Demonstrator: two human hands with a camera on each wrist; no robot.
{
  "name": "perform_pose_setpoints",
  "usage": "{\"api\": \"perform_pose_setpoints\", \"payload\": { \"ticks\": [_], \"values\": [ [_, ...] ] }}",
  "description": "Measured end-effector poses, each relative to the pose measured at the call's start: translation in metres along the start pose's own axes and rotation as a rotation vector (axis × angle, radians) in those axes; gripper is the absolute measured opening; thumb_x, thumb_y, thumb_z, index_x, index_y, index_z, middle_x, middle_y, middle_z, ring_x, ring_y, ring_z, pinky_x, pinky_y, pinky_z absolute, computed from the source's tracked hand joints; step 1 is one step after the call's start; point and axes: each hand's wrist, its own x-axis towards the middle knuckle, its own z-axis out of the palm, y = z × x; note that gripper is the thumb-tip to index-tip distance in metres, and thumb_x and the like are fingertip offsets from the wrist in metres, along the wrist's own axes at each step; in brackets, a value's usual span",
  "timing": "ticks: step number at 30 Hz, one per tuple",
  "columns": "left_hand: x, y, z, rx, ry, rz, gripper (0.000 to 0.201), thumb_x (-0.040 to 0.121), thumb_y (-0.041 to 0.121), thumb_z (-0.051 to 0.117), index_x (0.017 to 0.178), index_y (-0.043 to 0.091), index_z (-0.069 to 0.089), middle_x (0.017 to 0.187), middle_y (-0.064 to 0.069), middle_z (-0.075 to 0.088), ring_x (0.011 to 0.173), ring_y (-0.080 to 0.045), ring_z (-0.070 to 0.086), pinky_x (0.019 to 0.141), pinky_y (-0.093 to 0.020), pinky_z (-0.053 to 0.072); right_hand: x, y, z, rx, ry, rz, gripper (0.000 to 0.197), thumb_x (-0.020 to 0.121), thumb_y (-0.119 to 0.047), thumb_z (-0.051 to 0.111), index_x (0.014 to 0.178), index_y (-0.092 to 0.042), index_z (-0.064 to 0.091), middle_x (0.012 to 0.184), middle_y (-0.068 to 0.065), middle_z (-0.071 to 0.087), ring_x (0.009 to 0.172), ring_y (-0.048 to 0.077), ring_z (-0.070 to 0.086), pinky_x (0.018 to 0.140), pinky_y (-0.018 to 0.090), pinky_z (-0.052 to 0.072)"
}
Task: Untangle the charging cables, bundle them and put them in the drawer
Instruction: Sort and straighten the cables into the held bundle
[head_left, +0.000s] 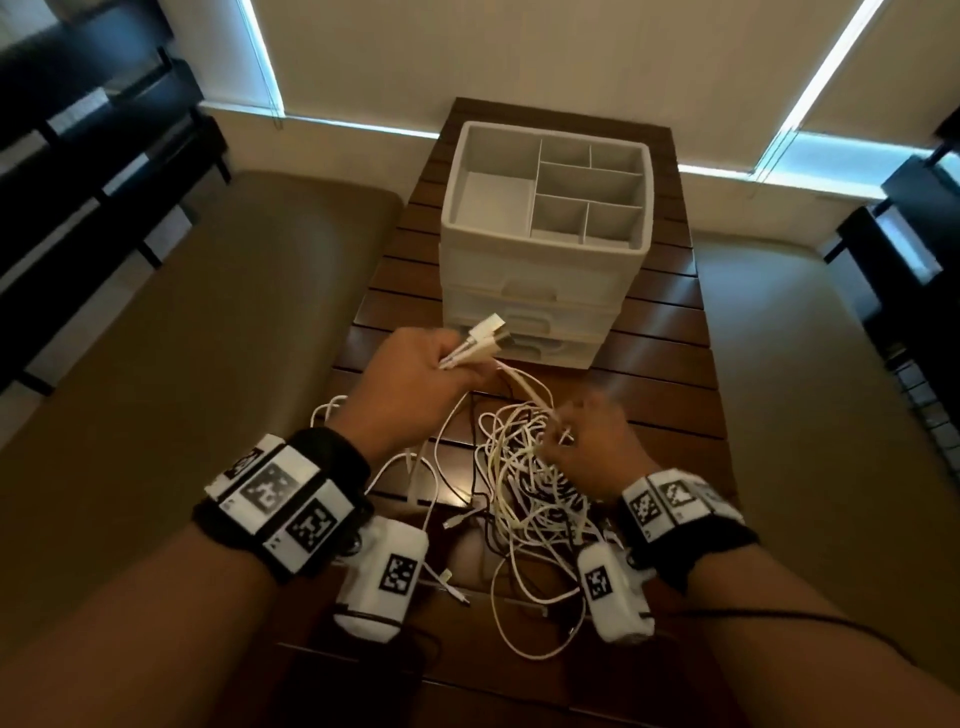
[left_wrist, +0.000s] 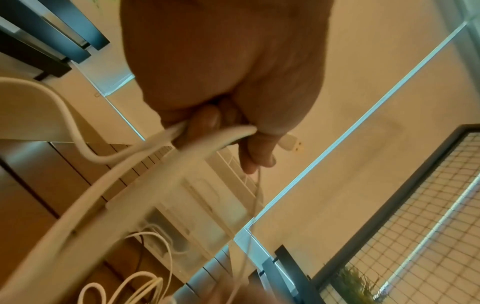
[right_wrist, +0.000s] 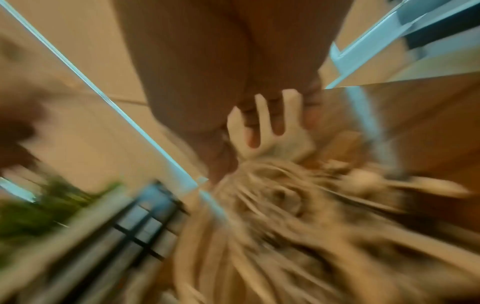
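Observation:
A tangle of white charging cables (head_left: 519, 483), with a black one among them, lies on the wooden slatted table (head_left: 660, 374) in front of me. My left hand (head_left: 426, 369) is raised above the table and grips a bunch of cable ends, their USB plugs (head_left: 485, 335) sticking out past the fingers. The left wrist view shows that left hand (left_wrist: 221, 123) curled round thick white cables (left_wrist: 145, 170), with one plug (left_wrist: 291, 144) beyond the thumb. My right hand (head_left: 587, 436) is down in the tangle with strands between its curled fingers (right_wrist: 275, 121); that view is heavily blurred.
A white drawer unit (head_left: 524, 291) stands at the table's far end, its three drawer fronts closed and a divided tray (head_left: 592, 182) on top. Brown cushioned benches (head_left: 208, 364) flank the table on both sides. Dark shelving stands at the far left and right.

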Motion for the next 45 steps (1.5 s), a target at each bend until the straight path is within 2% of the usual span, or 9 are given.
{"api": "perform_pose_setpoints", "payload": {
  "ticks": [4, 12, 17, 23, 28, 34, 38, 41, 45],
  "values": [
    [-0.001, -0.003, -0.001, -0.012, 0.052, -0.008, 0.020, 0.087, 0.017, 0.067, 0.068, 0.023, 0.066, 0.043, 0.019, 0.048, 0.042, 0.001, 0.039, 0.045, -0.014, 0.028, -0.009, 0.018, 0.045, 0.003, -0.279, 0.121, 0.063, 0.058, -0.043, 0.084, 0.103, -0.025, 0.044, 0.121, 0.000, 0.045, 0.113, 0.023, 0.047, 0.093, 0.041, 0.048],
    [0.006, -0.005, -0.029, -0.094, 0.312, -0.083, 0.026, 0.095, 0.026, 0.058, 0.088, 0.003, 0.068, 0.074, -0.011, 0.055, 0.065, -0.015, 0.045, 0.050, -0.017, 0.035, 0.008, -0.003, -0.027, 0.214, 0.342, -0.011, 0.032, 0.076, -0.024, 0.073, 0.102, -0.021, 0.056, 0.087, -0.006, 0.059, 0.074, 0.011, 0.051, 0.064, 0.022, 0.038],
    [0.006, -0.002, -0.032, -0.062, 0.300, -0.105, 0.024, 0.095, 0.031, 0.057, 0.077, 0.017, 0.066, 0.067, -0.004, 0.053, 0.061, -0.012, 0.045, 0.052, -0.023, 0.034, 0.006, 0.011, -0.013, 0.072, -0.117, 0.004, 0.026, 0.078, -0.047, 0.070, 0.086, -0.027, 0.056, 0.098, -0.005, 0.056, 0.089, 0.016, 0.060, 0.074, 0.031, 0.049],
    [0.011, -0.025, -0.032, 0.173, 0.333, -0.175, 0.030, 0.094, 0.034, 0.059, 0.066, 0.021, 0.056, 0.059, 0.001, 0.049, 0.058, -0.018, 0.047, 0.049, -0.026, 0.033, 0.002, -0.001, -0.042, 0.240, 0.309, -0.124, 0.021, 0.096, -0.031, 0.054, 0.078, -0.024, 0.061, 0.075, -0.005, 0.060, 0.068, 0.010, 0.055, 0.058, 0.025, 0.036],
    [0.007, -0.005, -0.026, 0.386, 0.479, 0.029, 0.013, 0.093, 0.027, 0.059, 0.098, 0.017, 0.066, 0.071, 0.006, 0.053, 0.067, -0.020, 0.054, 0.054, -0.022, 0.031, 0.002, -0.012, -0.043, 0.047, 0.149, -0.118, 0.021, 0.096, -0.036, 0.052, 0.085, -0.024, 0.066, 0.061, -0.009, 0.054, 0.065, 0.015, 0.056, 0.058, 0.027, 0.037],
    [0.001, 0.018, 0.025, 0.478, 0.043, 0.268, 0.030, 0.087, 0.038, 0.055, 0.116, 0.032, 0.063, 0.090, 0.004, 0.071, 0.077, -0.016, 0.065, 0.067, -0.030, 0.050, 0.005, -0.041, -0.050, 0.133, 0.074, -0.275, 0.016, 0.089, -0.012, 0.061, 0.098, -0.014, 0.073, 0.089, 0.006, 0.071, 0.081, 0.021, 0.063, 0.069, 0.030, 0.046],
    [0.015, 0.006, 0.033, 0.288, -0.139, 0.163, 0.017, 0.089, 0.042, 0.062, 0.079, 0.030, 0.054, 0.070, 0.010, 0.057, 0.068, -0.012, 0.058, 0.059, -0.026, 0.038, 0.001, -0.031, -0.052, 0.373, 0.024, -0.327, 0.019, 0.093, -0.014, 0.058, 0.081, -0.024, 0.067, 0.070, -0.005, 0.064, 0.064, 0.006, 0.059, 0.061, 0.028, 0.046],
    [0.021, 0.003, 0.027, 0.206, -0.051, 0.150, 0.015, 0.091, 0.031, 0.062, 0.079, 0.024, 0.060, 0.066, 0.009, 0.056, 0.066, -0.015, 0.058, 0.058, -0.026, 0.038, -0.004, -0.012, -0.044, 0.499, -0.070, -0.181, 0.016, 0.094, -0.020, 0.058, 0.079, -0.016, 0.063, 0.071, 0.003, 0.065, 0.066, 0.020, 0.063, 0.067, 0.035, 0.051],
    [0.029, -0.011, 0.013, 0.066, 0.151, 0.007, 0.020, 0.093, 0.030, 0.061, 0.075, 0.023, 0.060, 0.062, 0.006, 0.053, 0.054, -0.006, 0.046, 0.048, -0.017, 0.032, -0.007, 0.006, -0.036, 0.299, -0.132, -0.046, 0.019, 0.094, -0.021, 0.058, 0.075, -0.018, 0.062, 0.072, -0.007, 0.063, 0.064, -0.002, 0.055, 0.066, 0.021, 0.039]
  ]
}}
